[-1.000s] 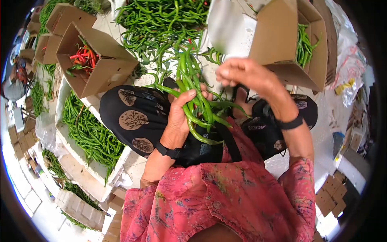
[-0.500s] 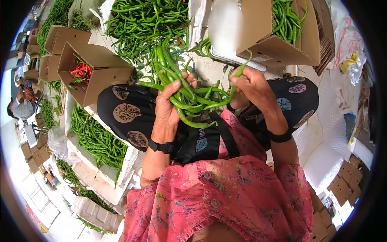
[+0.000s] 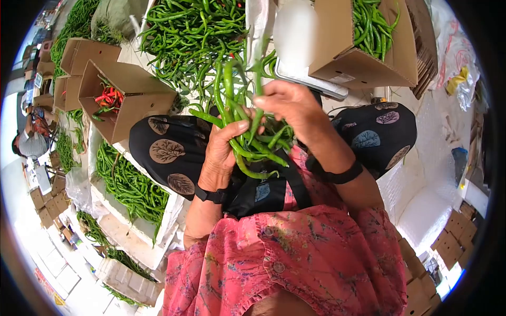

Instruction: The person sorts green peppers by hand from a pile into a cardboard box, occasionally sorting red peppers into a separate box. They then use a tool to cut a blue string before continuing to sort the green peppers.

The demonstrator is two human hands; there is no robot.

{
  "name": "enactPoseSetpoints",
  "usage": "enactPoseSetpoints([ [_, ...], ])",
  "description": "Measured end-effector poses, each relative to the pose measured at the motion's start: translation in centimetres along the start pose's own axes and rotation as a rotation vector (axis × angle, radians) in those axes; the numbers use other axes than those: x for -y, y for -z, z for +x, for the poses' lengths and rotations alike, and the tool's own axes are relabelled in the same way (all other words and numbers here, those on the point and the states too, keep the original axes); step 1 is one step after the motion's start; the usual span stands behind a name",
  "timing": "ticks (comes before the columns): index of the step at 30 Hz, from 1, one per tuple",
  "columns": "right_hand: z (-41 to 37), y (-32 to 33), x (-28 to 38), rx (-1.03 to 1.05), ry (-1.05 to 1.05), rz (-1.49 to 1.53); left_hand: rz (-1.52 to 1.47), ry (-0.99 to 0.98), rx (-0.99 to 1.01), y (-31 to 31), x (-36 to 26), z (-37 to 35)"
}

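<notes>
My left hand (image 3: 224,143) is closed around a bunch of long green chili peppers (image 3: 247,147), held above my lap with tips sticking out on both sides. Right beside it, my right hand (image 3: 287,105) pinches one green chili pepper (image 3: 258,87), which stands roughly upright against the bunch and is blurred at its upper end. The fingers of the left hand are partly covered by the peppers. Beyond both hands lies a large heap of green chilies (image 3: 195,37).
A cardboard box (image 3: 142,108) with red chilies (image 3: 109,98) stands at the left. At the right, another cardboard box (image 3: 363,71) holds green chilies beside a white scale (image 3: 311,79). A white-lined crate of green chilies (image 3: 126,184) is near my left knee. A person (image 3: 31,142) sits far left.
My right hand has moved left to the bunch, bringing its pepper from out at the right to upright beside the others. My left hand keeps its hold.
</notes>
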State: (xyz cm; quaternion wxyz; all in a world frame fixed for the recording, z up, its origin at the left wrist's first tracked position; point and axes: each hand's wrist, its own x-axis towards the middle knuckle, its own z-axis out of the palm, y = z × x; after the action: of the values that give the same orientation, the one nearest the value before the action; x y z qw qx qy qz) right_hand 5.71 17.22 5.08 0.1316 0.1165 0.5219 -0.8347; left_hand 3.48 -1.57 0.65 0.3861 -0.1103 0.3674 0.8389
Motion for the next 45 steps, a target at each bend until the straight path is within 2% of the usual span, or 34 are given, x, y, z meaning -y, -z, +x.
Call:
enactPoseSetpoints([
  [1, 0.2, 0.8, 0.0, -0.086, 0.004, -0.173, -0.094, -0.047, 0.014, 0.5, 0.2, 0.1],
  [2, -0.9, 1.5, 0.5, -0.154, -0.043, -0.117, -0.187, -0.094, 0.027, 0.8, 0.3, 0.1],
  [5, -3.0, 4.8, 0.8, -0.165, -0.072, -0.296, -0.284, -0.087, 0.075, 1.2, -0.5, 0.1],
  [7, -3.8, 6.2, -1.4, -0.361, 0.257, -1.231, -0.325, -0.081, 0.098, 0.9, -0.8, 0.1],
  [8, -4.1, 6.1, -1.5, -0.364, 0.253, -1.233, -0.345, -0.062, 0.137, 0.8, -1.0, 0.2],
  [10, -4.5, 4.1, -0.6, -0.268, 0.391, -1.133, -0.367, -0.037, 0.171, 0.6, -0.7, 0.1],
  [11, -4.7, 2.6, 0.5, -0.176, 0.334, -1.033, -0.376, -0.024, 0.157, 0.3, -0.6, 0.0],
  [12, -4.3, 1.9, 0.1, -0.183, 0.335, -1.032, -0.383, -0.012, 0.146, 0.1, -0.5, 0.1],
  [14, -3.3, 1.3, -1.2, 0.076, 0.265, -0.896, -0.382, -0.01, 0.207, 0.6, -0.3, 0.3],
  [15, -2.8, 1.2, -1.7, 0.071, 0.265, -0.899, -0.415, 0.021, 0.19, 0.7, -0.2, 0.2],
  [17, -2.1, 1.3, -2.7, 0.252, 0.363, -0.917, -0.409, 0.021, 0.161, 1.1, -0.1, 0.2],
  [18, -2.2, 1.1, -2.3, 0.257, 0.362, -0.916, -0.41, 0.017, 0.157, 1.1, -0.1, 0.1],
  [20, -2.2, 0.6, -1.0, 0.178, 0.034, -0.828, -0.203, -0.003, 0.025, 0.8, -0.3, 0.1],
  [21, -2.0, 1.3, -1.5, 0.173, 0.094, -0.855, -0.149, -0.106, 0.049, 0.0, -0.3, 0.0],
  [22, -2.0, 2.1, -1.4, 0.176, 0.094, -0.856, -0.15, -0.109, 0.047, 0.3, -0.2, 0.1],
  [24, -1.9, 2.9, -0.8, 0.007, -0.029, -0.849, -0.049, -0.121, 0.008, 1.2, 0.1, 0.2],
  [25, -1.9, 3.1, -0.3, -0.06, -0.124, -0.72, -0.068, -0.102, 0.019, 1.2, 0.2, 0.3],
  [26, -1.6, 3.5, -0.7, -0.08, 0.029, -0.539, -0.068, -0.1, 0.02, 1.3, 0.2, 0.4],
  [28, -1.7, 3.7, 0.4, -0.204, 0.261, -0.362, -0.135, -0.081, 0.084, 1.5, 0.2, 0.5],
  [30, -1.7, 4.4, 1.9, -0.423, 0.281, -0.298, -0.111, -0.092, 0.075, 1.4, 0.1, 0.5],
  [31, -1.8, 5.6, 2.2, -0.441, 0.265, -0.306, -0.102, -0.101, 0.07, 1.5, 0.0, 0.5],
  [32, -2.1, 5.7, 2.3, -0.443, 0.267, -0.306, -0.094, -0.112, 0.066, 1.4, 0.0, 0.6],
  [34, -2.8, 5.1, 3.0, -0.24, 0.204, -0.635, -0.097, -0.109, 0.065, 1.3, 0.3, 0.7],
  [35, -2.8, 4.7, 2.7, -0.061, 0.011, -0.488, -0.098, -0.109, 0.063, 1.3, 0.4, 0.9],
  [36, -3.0, 4.0, 2.3, 0.008, -0.233, -0.481, -0.098, -0.107, 0.066, 1.1, 0.5, 1.0],
  [38, -2.5, 3.1, 0.1, 0.167, -0.257, -0.646, -0.116, -0.112, 0.014, 0.8, 0.7, 1.2],
  [42, -2.7, 3.5, -1.1, 0.187, -0.289, -0.603, -0.093, -0.086, 0.013, 1.3, 0.4, 0.9],
  [44, -3.3, 3.9, 0.4, 0.134, -0.325, -0.45, -0.207, -0.07, 0.057, 1.8, 0.1, 0.8],
  [45, -3.9, 4.4, 0.3, 0.061, -0.26, -0.392, -0.261, -0.063, 0.058, 1.8, 0.0, 0.6],
])
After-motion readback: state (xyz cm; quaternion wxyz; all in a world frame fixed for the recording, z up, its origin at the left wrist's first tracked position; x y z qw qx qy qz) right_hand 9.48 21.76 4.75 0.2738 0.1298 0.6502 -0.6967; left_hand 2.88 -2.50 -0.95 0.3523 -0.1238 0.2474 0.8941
